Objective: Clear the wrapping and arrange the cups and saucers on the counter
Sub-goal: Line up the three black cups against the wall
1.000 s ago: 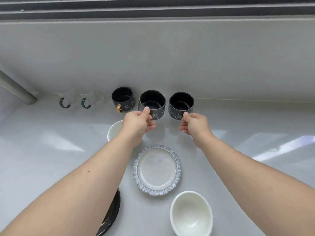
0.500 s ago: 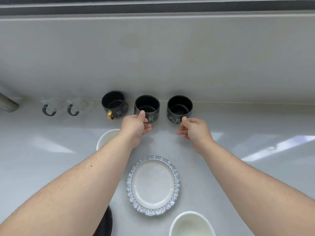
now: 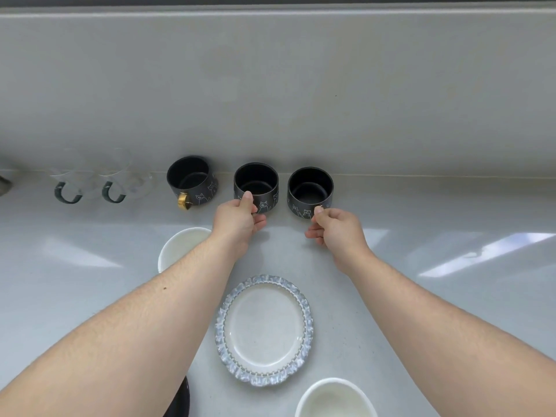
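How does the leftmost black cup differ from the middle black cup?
The leftmost cup stands free, with no hand on it; the middle cup is gripped by the left hand. The leftmost cup's gold handle shows at its front; the middle cup's handle is hidden under the hand. The leftmost cup leans left in this wide view; the middle cup looks straighter. Both are black, empty, open side up, with white cat drawings, against the back wall.

No words, numbers, brand marks or labels can be read anywhere. The only markings are white line drawings, which look like small cat figures though they are too fine to be sure, on the sides of the three black cups (image 3: 256, 188) along the back wall.
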